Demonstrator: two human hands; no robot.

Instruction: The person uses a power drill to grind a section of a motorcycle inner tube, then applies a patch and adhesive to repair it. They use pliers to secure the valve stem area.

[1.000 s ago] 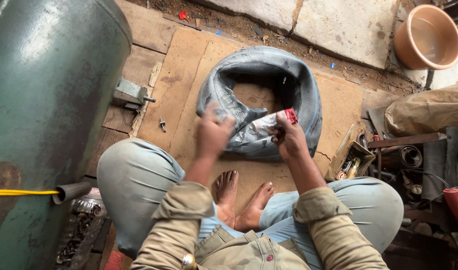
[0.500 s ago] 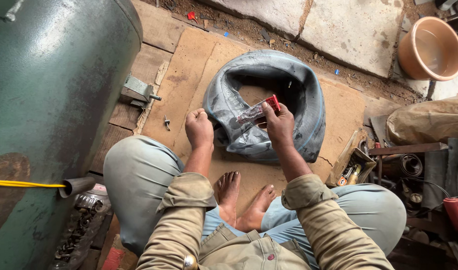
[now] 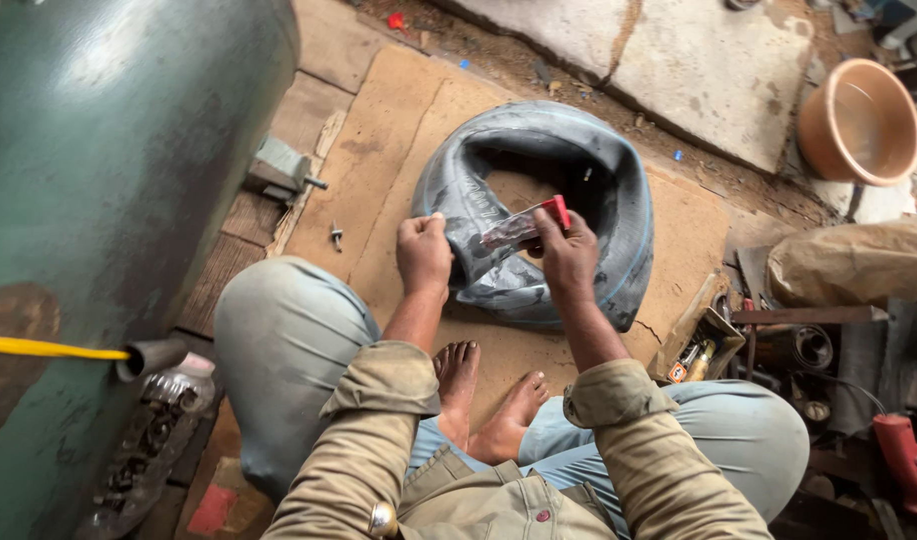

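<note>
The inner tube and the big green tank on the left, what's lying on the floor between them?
In the head view, between the inner tube and the green tank lie bare cardboard, a small bolt and a grey metal bracket beside the tank.

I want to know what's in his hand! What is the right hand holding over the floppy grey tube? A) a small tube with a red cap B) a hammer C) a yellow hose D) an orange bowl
A: the right hand pinches a small tube with a red cap above the grey inner tube, which the left hand grips.
</note>
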